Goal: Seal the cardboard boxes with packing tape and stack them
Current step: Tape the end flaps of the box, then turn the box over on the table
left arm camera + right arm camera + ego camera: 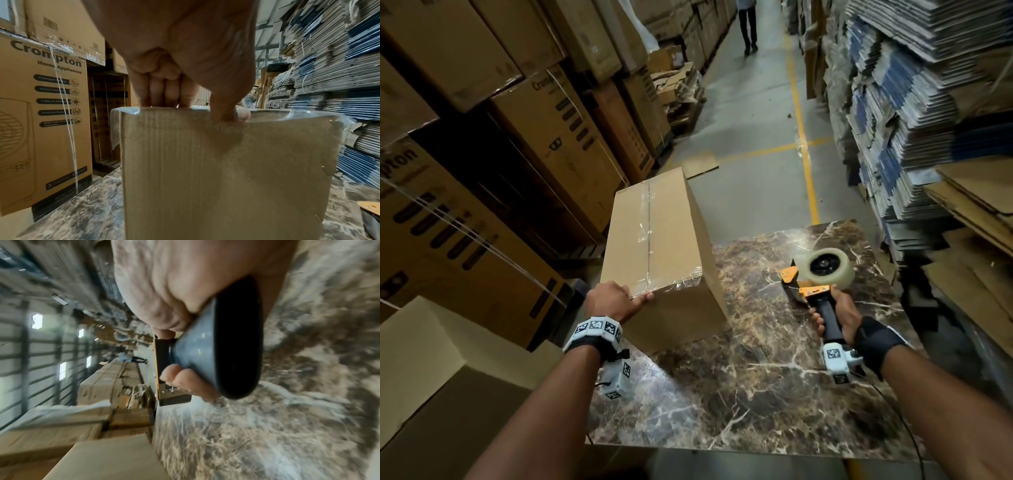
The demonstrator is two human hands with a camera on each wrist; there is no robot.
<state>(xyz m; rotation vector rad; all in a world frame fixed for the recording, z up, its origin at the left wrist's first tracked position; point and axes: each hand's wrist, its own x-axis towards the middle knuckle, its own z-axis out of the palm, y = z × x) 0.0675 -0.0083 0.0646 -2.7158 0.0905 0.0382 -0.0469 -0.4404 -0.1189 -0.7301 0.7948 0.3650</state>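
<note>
A plain cardboard box (659, 246) stands on the marble table (774, 394), its top seam covered with clear tape that wraps over the near edge. My left hand (616, 301) grips that near top edge, fingers on the lid and thumb on the front face (226, 112). The box front (226, 178) fills the left wrist view. My right hand (835, 317) holds the black handle of an orange tape dispenser (811, 277), its roll of clear tape low over the table to the right of the box. The handle (222, 345) shows in the right wrist view.
Tall printed cartons (482, 192) are stacked at the left. An open empty carton (431, 370) sits at lower left. Flattened cardboard stacks (914, 113) line the right. An aisle with yellow floor lines (801, 137) runs ahead, with a person (748, 24) far off.
</note>
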